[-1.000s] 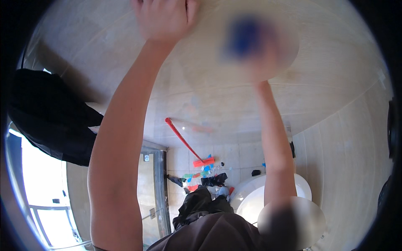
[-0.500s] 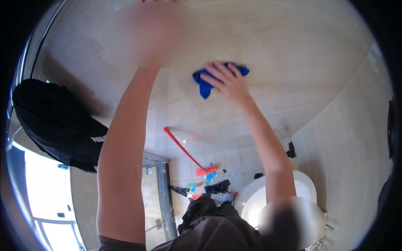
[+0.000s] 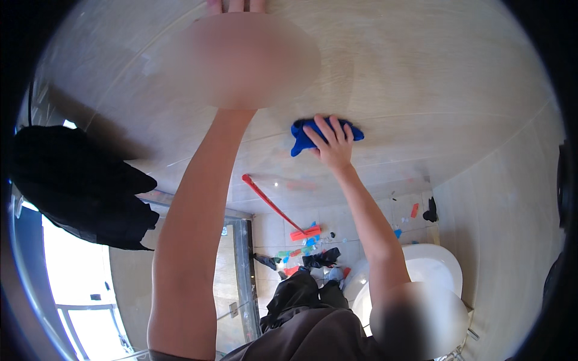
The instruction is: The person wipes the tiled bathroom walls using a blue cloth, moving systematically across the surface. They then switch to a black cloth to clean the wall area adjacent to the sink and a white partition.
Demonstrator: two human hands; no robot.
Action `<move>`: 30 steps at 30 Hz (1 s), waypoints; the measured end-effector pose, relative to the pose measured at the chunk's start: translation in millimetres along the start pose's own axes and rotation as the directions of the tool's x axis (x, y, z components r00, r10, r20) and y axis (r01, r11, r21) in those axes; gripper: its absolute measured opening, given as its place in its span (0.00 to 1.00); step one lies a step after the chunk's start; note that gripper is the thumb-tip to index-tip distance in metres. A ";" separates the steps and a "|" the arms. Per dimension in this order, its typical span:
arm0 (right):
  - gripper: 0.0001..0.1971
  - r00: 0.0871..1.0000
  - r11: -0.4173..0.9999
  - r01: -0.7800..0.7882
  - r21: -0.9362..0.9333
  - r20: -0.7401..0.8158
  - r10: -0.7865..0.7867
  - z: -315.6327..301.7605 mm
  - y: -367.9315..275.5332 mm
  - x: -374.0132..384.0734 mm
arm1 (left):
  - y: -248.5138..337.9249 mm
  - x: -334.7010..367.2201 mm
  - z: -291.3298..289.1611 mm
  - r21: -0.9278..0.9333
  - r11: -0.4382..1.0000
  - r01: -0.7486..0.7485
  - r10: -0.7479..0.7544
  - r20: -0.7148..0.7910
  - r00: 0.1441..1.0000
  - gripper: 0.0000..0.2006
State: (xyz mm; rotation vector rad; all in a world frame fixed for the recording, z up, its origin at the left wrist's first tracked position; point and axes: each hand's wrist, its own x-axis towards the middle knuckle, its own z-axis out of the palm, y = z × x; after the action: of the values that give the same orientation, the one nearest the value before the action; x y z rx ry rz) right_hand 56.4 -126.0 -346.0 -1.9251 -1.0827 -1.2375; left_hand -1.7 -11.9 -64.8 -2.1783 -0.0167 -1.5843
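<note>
My right hand (image 3: 330,143) presses a crumpled blue cloth (image 3: 304,135) flat against the beige tiled wall (image 3: 415,84), its fingers spread over the top of it. Higher up and to the left, my left arm reaches to the same wall. Most of my left hand (image 3: 244,57) is blurred out, but its fingertips show stretched out at the top edge, with nothing visible in them.
A red-handled broom (image 3: 274,206) leans at the wall's foot, with colourful scraps (image 3: 295,256) around its head. A white toilet (image 3: 442,262) stands at the right. Dark clothing (image 3: 78,186) hangs at the left near a glass-panelled frame (image 3: 245,271).
My right hand and the blue cloth have moved lower on the wall. The view has shifted, so my left arm appears further right. More floor scraps show beside the toilet.
</note>
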 end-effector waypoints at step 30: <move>0.28 0.848 0.992 0.010 -0.125 -0.524 -0.074 -174.3 122.1 335.3 | -6.3 -13.4 7.4 0.075 0.997 0.008 -0.006 -0.024 1.000 0.33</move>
State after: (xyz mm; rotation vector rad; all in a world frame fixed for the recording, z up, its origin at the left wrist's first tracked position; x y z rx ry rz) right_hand 165.6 -223.1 23.3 -1.4954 -0.7720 -1.7560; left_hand -1.4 -0.3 -76.6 -2.1036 -0.0758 -1.5879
